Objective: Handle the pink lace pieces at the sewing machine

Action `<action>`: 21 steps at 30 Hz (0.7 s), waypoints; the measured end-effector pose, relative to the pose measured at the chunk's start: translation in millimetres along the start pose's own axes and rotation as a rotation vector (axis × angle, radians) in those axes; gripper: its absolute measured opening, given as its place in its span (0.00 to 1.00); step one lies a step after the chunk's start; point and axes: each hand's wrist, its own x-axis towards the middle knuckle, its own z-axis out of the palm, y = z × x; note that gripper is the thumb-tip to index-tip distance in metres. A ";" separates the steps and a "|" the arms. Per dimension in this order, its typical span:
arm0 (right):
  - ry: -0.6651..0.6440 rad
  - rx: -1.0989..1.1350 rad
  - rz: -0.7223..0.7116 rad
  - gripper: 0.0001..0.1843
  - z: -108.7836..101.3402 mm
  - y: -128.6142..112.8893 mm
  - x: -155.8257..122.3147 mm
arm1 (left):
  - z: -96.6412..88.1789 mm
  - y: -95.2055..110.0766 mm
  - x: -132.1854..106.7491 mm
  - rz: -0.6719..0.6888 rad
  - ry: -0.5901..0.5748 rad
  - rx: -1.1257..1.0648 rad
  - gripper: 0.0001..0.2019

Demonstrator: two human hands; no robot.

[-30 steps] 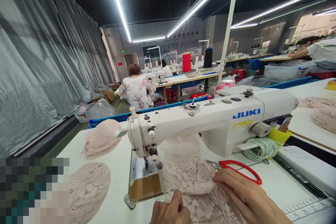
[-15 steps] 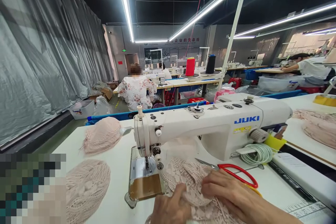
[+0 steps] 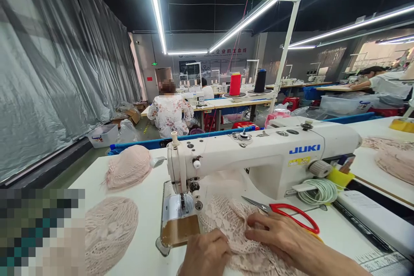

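Observation:
Pale pink lace fabric [image 3: 228, 220] lies bunched on the table to the right of the needle area of the white sewing machine [image 3: 258, 151]. My left hand [image 3: 207, 252] is closed at the lace's near left edge, fingers curled onto it. With bent fingers, my right hand [image 3: 278, 230] grips the lace from the right; its fingertips are partly hidden in the folds. Just beyond that hand lie scissors [image 3: 293, 214] with red handles, blades pointing left. The needle and presser foot [image 3: 183, 202] stand left of the lace, apart from both hands.
Two stacks of pink lace pieces [image 3: 111, 233] and cups [image 3: 129, 167] lie on the left. A coiled pale cord [image 3: 317, 190] and yellow holder [image 3: 341, 177] sit at the right. Thread cones [image 3: 235, 84] stand behind the machine. Co-workers [image 3: 170, 114] sit farther back.
My left hand's raised forefinger has come down and curled in beside the lace. My right hand has shifted only slightly on the fabric. The view has tilted a little.

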 end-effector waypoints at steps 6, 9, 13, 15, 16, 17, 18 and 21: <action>0.054 0.049 -0.034 0.13 4.0 3.2 6.0 | -44.5 25.4 -3.4 -0.417 -0.128 -0.594 0.20; 0.191 0.152 -0.008 0.11 9.4 11.3 12.1 | -57.7 21.8 -15.3 -0.511 -0.213 -0.838 0.29; 0.335 0.315 0.088 0.12 9.1 13.1 25.8 | -64.4 10.4 -34.3 -0.584 -0.270 -1.081 0.45; 0.338 0.312 0.117 0.12 4.3 9.2 33.4 | -68.1 9.2 -42.6 -0.576 -0.230 -1.091 0.50; 0.343 0.314 0.136 0.12 1.4 6.6 37.0 | -70.5 10.3 -46.5 -0.575 -0.216 -1.079 0.51; 0.354 0.319 0.154 0.13 -1.5 3.9 40.3 | -73.3 12.1 -50.2 -0.579 -0.207 -1.063 0.53; 0.370 0.325 0.172 0.14 -4.2 1.1 43.4 | -76.2 14.4 -53.7 -0.586 -0.201 -1.049 0.54; 0.438 0.336 0.215 0.19 -11.2 -8.7 51.5 | -82.7 19.2 -63.8 -0.608 -0.173 -1.023 0.53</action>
